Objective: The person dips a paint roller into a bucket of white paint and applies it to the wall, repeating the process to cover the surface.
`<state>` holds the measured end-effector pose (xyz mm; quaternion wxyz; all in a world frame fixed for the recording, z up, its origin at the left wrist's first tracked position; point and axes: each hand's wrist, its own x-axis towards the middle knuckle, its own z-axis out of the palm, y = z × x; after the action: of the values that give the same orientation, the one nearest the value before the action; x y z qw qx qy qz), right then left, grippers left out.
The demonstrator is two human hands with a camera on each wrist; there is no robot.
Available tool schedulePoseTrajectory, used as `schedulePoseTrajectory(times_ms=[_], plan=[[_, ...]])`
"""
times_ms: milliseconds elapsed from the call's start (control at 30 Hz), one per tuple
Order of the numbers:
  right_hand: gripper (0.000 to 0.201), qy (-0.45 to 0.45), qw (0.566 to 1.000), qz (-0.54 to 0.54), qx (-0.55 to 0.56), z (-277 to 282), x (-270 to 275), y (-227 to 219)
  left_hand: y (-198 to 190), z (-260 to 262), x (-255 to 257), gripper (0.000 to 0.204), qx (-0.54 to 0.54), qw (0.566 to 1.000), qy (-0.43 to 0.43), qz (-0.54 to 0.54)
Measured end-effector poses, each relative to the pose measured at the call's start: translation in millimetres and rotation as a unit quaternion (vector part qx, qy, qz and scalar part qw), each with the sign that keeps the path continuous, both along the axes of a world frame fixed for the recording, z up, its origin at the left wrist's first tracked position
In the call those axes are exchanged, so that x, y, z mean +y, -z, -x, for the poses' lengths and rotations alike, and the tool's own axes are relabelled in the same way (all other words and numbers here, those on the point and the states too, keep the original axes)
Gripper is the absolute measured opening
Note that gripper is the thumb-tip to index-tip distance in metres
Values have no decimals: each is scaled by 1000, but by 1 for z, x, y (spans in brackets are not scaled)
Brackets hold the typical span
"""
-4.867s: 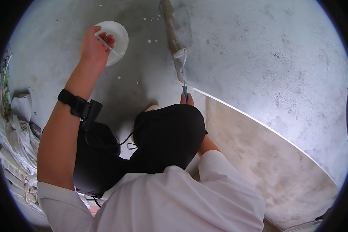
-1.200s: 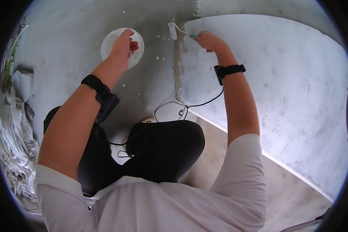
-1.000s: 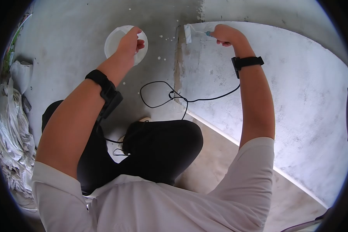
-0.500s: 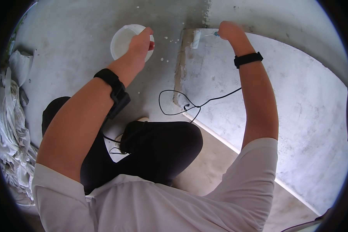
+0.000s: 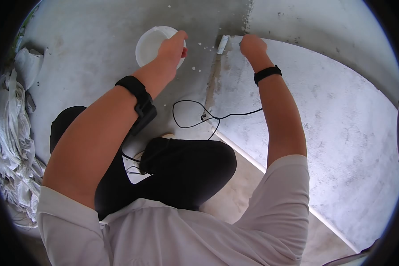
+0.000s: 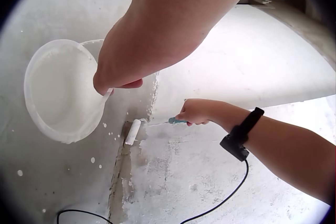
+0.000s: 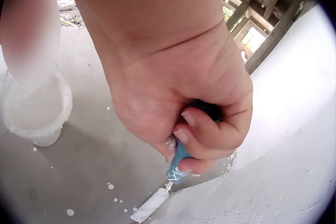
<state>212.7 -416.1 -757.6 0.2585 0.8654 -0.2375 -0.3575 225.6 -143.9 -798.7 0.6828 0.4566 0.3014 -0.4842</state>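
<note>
A white plastic bucket (image 5: 147,48) with pale liquid inside is held by my left hand (image 5: 172,49), whose fingers curl round its thin white handle (image 6: 108,92). My right hand (image 5: 253,46) grips the blue-green handle (image 7: 180,162) of a small paint roller. Its white roller head (image 6: 133,132) lies against the upper left corner of the white-painted surface (image 5: 337,119), along the brown strip at the edge. In the right wrist view the fingers wrap the handle, and white paint smears the handle's lower end and a fingertip.
Crumpled white plastic sheeting (image 5: 20,150) lies along the far left. A black cable (image 5: 239,114) loops from the right wrist over the surface's lower left corner. White drips (image 5: 197,68) spot the grey floor between bucket and surface. My knee (image 5: 217,168) is bent below.
The right hand has risen from beside the knee to the surface's upper edge, taking the roller along. Over the last half second the roller has shifted left towards the corner. The left hand keeps the bucket.
</note>
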Motion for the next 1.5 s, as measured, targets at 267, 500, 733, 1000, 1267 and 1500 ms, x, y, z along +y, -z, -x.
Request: schedulePoseTrajectory(times_ms=[267,500,733,1000,1267,1500], plan=[[26,-116,991,37,64,-31,-14,-68,6,4,-1,40,-9,1000,17,14],[32,-140,984,51,98,-44,-30,-113,5,1,0,31,-5,1000,6,6],[27,-102,992,53,60,-18,-23,-91,3,1,0,31,-10,1000,2,7],[22,-72,997,16,-15,25,-12,-61,6,2,0,32,-17,1000,-2,2],[20,-96,995,29,6,28,-3,-100,2,3,1,33,-15,1000,4,7],[31,-68,996,46,33,30,11,-176,12,5,-1,32,-15,1000,-3,1]])
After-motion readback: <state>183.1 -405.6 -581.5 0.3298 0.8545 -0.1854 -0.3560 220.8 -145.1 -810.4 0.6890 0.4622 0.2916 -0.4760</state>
